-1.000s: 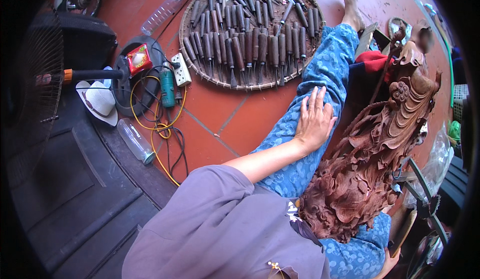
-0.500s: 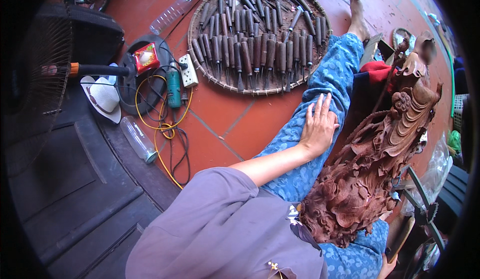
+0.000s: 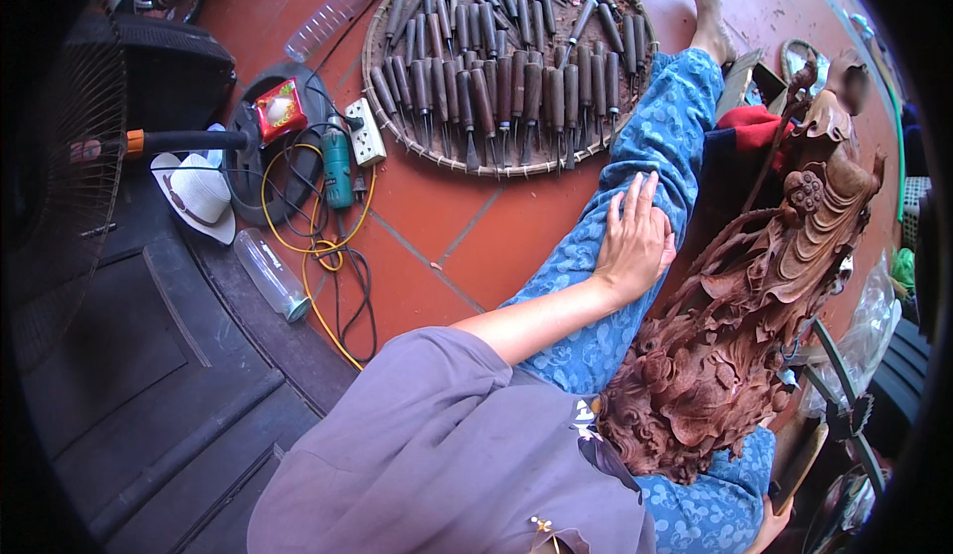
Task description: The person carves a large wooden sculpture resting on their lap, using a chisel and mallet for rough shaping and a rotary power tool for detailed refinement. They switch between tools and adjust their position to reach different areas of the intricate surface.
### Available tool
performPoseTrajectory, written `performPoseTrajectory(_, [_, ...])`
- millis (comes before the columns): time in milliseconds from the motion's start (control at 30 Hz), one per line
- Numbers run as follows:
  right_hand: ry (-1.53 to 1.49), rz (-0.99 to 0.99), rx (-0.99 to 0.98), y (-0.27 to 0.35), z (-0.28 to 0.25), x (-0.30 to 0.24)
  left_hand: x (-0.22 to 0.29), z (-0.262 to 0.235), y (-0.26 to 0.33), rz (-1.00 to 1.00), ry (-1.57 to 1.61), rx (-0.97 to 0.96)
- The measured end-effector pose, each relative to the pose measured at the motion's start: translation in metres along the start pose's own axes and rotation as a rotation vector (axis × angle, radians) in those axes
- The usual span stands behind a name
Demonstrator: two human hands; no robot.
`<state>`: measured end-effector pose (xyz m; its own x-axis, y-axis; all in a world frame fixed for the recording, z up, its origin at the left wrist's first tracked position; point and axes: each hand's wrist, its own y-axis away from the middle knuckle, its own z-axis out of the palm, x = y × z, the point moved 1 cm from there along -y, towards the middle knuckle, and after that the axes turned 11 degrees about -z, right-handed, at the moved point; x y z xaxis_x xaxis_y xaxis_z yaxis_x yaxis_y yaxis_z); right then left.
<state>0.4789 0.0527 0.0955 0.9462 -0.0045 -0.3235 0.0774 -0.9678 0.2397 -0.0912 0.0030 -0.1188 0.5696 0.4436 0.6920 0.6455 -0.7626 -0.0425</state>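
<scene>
My left hand (image 3: 635, 246) lies flat on my outstretched leg in blue patterned trousers (image 3: 571, 306), fingers extended and holding nothing. Between my legs leans a large, deeply carved reddish-brown wooden statue (image 3: 695, 375), its narrow top pointing to the far right. Low at the right edge, my right hand (image 3: 770, 527) is partly hidden behind my other leg. Its visible fingers close around the lower end of a long, tan wooden-edged tool (image 3: 802, 465), whose kind I cannot make out.
A round woven tray (image 3: 397, 137) of wooden-handled chisels (image 3: 483, 102) stands ahead. To the left lie a green rotary power tool (image 3: 338, 169), a white power strip (image 3: 365, 135), tangled cords, plastic bottles (image 3: 271, 274), a white hat (image 3: 199, 192) and a fan (image 3: 60, 157). A dark metal frame (image 3: 849, 415) stands right.
The view has shifted slightly, so the tray and floor items appear a little higher and further left. Both hands keep the same places and poses.
</scene>
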Motion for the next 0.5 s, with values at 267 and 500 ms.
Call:
performPoseTrajectory(267, [0.0, 0.013, -0.009, 0.0037, -0.0048, -0.0008, 0.0018, -0.0036, -0.0006, -0.007, -0.006, 0.045])
performPoseTrajectory(500, [-0.012, 0.026, -0.017, 0.0071, -0.0089, -0.007, 0.0009, -0.0032, -0.0009, -0.01, -0.015, 0.047])
